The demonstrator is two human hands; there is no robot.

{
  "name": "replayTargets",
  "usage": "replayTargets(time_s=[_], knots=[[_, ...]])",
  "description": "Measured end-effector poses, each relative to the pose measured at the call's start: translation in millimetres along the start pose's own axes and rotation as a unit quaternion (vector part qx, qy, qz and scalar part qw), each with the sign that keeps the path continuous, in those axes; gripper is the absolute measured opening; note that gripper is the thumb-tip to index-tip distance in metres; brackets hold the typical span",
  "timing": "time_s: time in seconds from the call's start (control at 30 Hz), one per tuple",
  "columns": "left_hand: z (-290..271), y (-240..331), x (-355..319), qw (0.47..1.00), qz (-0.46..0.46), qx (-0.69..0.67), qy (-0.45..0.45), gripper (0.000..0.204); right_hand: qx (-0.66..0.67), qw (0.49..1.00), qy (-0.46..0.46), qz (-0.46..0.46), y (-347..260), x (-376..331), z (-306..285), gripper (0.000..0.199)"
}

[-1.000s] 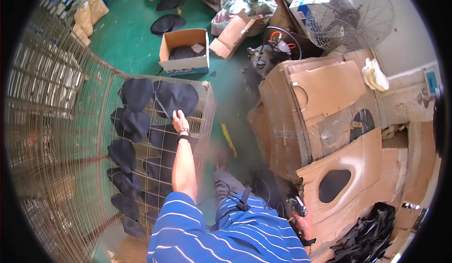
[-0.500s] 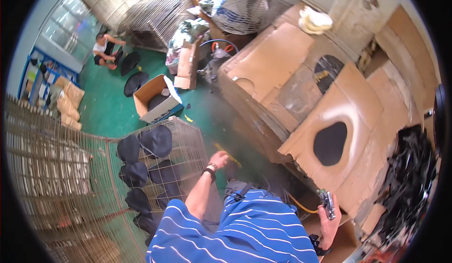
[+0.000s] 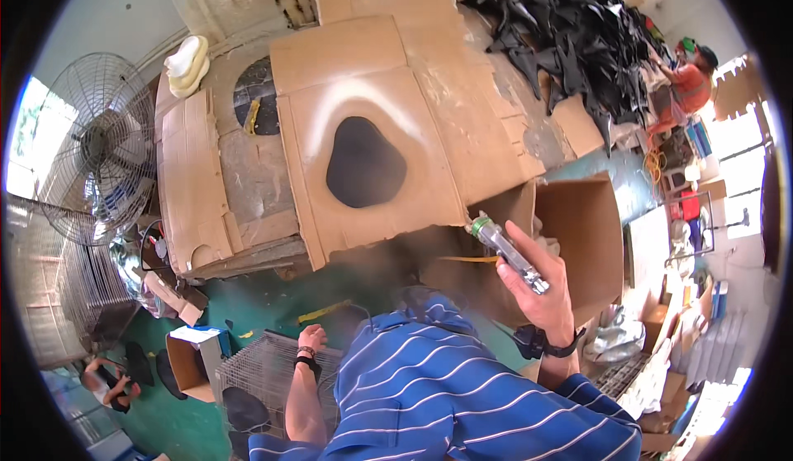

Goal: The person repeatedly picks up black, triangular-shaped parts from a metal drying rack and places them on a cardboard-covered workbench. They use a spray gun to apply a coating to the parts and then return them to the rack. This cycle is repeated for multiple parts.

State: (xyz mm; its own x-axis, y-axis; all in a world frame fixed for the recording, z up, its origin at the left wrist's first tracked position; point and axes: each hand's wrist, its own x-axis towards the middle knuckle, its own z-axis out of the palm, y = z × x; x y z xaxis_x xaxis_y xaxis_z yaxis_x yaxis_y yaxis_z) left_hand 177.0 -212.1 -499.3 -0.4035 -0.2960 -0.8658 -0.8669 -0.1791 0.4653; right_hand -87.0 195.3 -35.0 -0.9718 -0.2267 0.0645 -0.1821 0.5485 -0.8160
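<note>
My right hand (image 3: 538, 283) is closed around a metallic spray gun (image 3: 510, 254) with a green ring at one end. It is in front of the cardboard-covered table (image 3: 487, 155), close to its near edge. On a cardboard sheet (image 3: 425, 188) lies a black rounded-triangular piece (image 3: 363, 163), with a pale, shiny wet-looking band around its far side. My left hand (image 3: 311, 339) hangs low, its fingers loosely apart and holding nothing I can see, beside a wire rack (image 3: 264, 362). A dark rounded piece (image 3: 246, 410) rests on that rack.
A dark oval piece (image 3: 256, 97) and pale yellow pads (image 3: 187, 66) lie further left on the table. Black scraps (image 3: 562, 31) heap at the far right, near a person in orange (image 3: 690, 85). An open carton (image 3: 578, 238) stands at right, a large fan (image 3: 99, 143) at left.
My view has turned right, toward the table. My right hand has risen with the spray gun to the table's near edge. My left hand still hangs near the wire rack.
</note>
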Motion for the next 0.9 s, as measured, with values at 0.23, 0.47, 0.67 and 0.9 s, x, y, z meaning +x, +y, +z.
replayTargets(time_s=[0.23, 0.47, 0.67, 0.9], knots=[[-15, 0, -6, 0.996, -0.005, -0.084, 0.013, 0.023, -0.034, 0.995, -0.089, 0.04, 6, -17, -28, 0.061], [-7, 5, -13, 1.0, 0.015, 0.012, 0.007, 0.028, 0.034, 0.994, -0.103, 0.008, 10, -1, -1, 0.061], [-10, 1, -20, 0.997, 0.034, 0.056, 0.032, 0.029, 0.049, 0.999, -0.005, 0.004, 16, 15, 6, 0.056], [-14, -16, -18, 1.0, -0.011, -0.002, 0.014, 0.03, 0.007, 0.999, 0.003, 0.052, 31, -8, -14, 0.054]])
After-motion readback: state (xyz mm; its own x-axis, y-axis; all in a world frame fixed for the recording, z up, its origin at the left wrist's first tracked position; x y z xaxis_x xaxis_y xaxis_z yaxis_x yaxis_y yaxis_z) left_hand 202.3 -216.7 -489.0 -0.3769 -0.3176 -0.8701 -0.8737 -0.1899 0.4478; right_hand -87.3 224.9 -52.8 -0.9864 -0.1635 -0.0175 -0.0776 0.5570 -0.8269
